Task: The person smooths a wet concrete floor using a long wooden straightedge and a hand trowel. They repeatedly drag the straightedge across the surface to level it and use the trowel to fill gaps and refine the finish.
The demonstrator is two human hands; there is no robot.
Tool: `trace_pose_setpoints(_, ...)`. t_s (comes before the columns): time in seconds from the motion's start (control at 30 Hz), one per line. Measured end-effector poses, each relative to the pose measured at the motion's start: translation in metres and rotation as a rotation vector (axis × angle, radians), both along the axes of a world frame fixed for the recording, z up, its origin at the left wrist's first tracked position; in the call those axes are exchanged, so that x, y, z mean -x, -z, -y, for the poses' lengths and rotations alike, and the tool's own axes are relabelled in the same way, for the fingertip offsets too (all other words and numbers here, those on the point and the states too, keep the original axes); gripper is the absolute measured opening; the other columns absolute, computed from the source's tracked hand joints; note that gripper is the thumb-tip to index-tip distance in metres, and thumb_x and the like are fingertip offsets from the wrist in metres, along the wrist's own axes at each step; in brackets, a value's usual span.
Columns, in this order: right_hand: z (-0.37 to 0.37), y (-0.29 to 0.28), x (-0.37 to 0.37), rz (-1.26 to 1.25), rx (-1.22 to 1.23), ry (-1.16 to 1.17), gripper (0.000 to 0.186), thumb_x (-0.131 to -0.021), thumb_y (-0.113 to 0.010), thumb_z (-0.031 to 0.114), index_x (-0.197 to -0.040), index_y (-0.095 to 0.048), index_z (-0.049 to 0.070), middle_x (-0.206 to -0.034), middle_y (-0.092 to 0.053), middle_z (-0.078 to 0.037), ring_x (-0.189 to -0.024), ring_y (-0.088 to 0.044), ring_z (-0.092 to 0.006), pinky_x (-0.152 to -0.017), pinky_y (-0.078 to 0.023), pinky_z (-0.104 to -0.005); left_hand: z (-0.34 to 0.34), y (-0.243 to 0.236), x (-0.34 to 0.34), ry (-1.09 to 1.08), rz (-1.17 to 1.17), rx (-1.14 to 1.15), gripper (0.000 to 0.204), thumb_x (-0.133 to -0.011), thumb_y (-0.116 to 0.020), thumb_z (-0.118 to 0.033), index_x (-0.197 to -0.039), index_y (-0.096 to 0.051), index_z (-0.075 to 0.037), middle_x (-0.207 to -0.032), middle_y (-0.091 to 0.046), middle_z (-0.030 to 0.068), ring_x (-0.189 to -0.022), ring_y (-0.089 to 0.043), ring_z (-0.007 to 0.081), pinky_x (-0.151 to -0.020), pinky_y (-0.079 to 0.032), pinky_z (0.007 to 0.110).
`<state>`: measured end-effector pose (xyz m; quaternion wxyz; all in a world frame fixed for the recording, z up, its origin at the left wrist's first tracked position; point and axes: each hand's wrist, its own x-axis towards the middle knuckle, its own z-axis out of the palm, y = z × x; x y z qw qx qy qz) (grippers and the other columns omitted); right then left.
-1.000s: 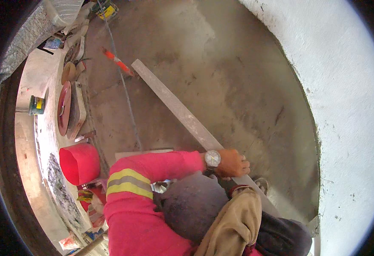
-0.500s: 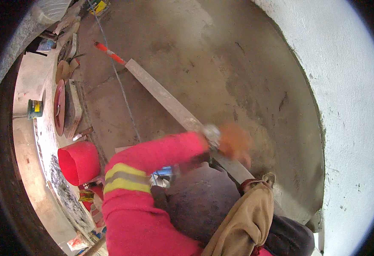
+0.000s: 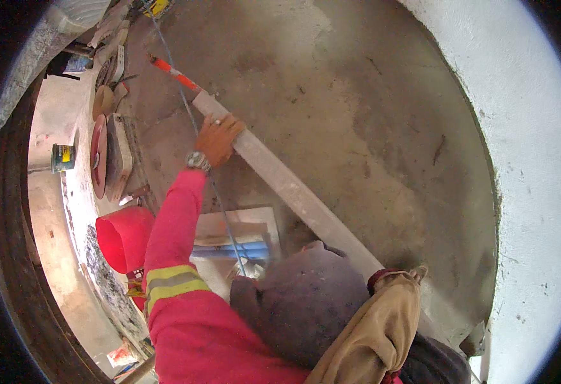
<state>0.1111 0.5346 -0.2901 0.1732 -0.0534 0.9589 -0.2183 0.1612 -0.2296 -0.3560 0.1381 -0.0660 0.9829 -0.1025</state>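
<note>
Long pale bar point(image 3: 293, 187) beneath the left hand point(image 3: 218, 141), whose fingers point(image 3: 232, 123) grasped it near the end, close to the orange-and-white stick point(image 3: 175, 75)

1. Your left hand point(image 3: 219, 139) is touching the long board point(image 3: 296, 195) near its far end.
2. A cord point(image 3: 223, 214) is passing under your wrist (watch point(image 3: 197, 160) showing).
3. A red bucket point(image 3: 133, 238) is sitting beside your sleeve point(image 3: 176, 221).

We see one long, straight, pale greyish bar point(image 3: 296, 195) slanting across the brown floor point(image 3: 383, 147), near end hidden.
</note>
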Motion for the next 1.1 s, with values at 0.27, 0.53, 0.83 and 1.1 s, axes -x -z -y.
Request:
trace_pose_setpoints(0.27, 0.003, 0.0, -0.002, 0.003, 0.004, 0.005, 0.062, -0.064, -0.071, 0.007, -0.122, -0.049, 0.004, -0.11, -0.053, -0.018, -0.097, -0.053, -0.0344, -0.081, -0.046, -0.0376, 0.014, 0.007, -0.008, -0.22, -0.054, -0.079, 0.067, -0.067, -0.072, -0.017, -0.127, -0.042, -0.018, -0.131, -0.043, 0.0082, -0.126, -0.036, 0.0324, -0.098, -0.034, 0.047)
trace_pose_setpoints(0.53, 0.006, 0.01, -0.003, 0.047, 0.057, -0.028, 0.061, -0.064, -0.07, 0.006, -0.121, -0.049, 0.004, -0.11, -0.053, -0.018, -0.097, -0.053, -0.0341, -0.08, -0.046, -0.0373, 0.139, 0.092, -0.135, -1.252, -0.202, 0.117, 0.072, -0.07, -0.068, -0.016, -0.133, -0.035, -0.017, -0.123, -0.05, 0.0148, -0.109, -0.05, 0.0369, -0.09, -0.042, 0.045)
trace_pose_setpoints(0.83, 0.004, 0.005, -0.009, 0.032, 0.033, -0.003, 0.061, -0.064, -0.07, 0.006, -0.121, -0.049, 0.004, -0.109, -0.053, -0.019, -0.096, -0.053, -0.0339, -0.079, -0.046, -0.0369, 0.008, -0.033, -0.024, -0.44, -0.067, -0.079, 0.061, -0.065, -0.07, -0.023, -0.123, -0.05, -0.023, -0.129, -0.039, 0.0226, -0.12, -0.039, 0.0388, -0.09, -0.042, 0.045)
trace_pose_setpoints(1.1, 0.005, 0.006, -0.014, 0.026, 0.044, -0.021, 0.06, -0.064, -0.07, 0.006, -0.121, -0.049, 0.004, -0.109, -0.054, -0.019, -0.095, -0.054, -0.0337, -0.079, -0.046, -0.0365, -0.029, 0.003, -0.013, -0.281, -0.177, -0.156, 0.067, -0.056, -0.077, -0.028, -0.118, -0.053, -0.024, -0.127, -0.039, 0.0229, -0.124, -0.033, 0.0406, -0.098, -0.031, 0.054)
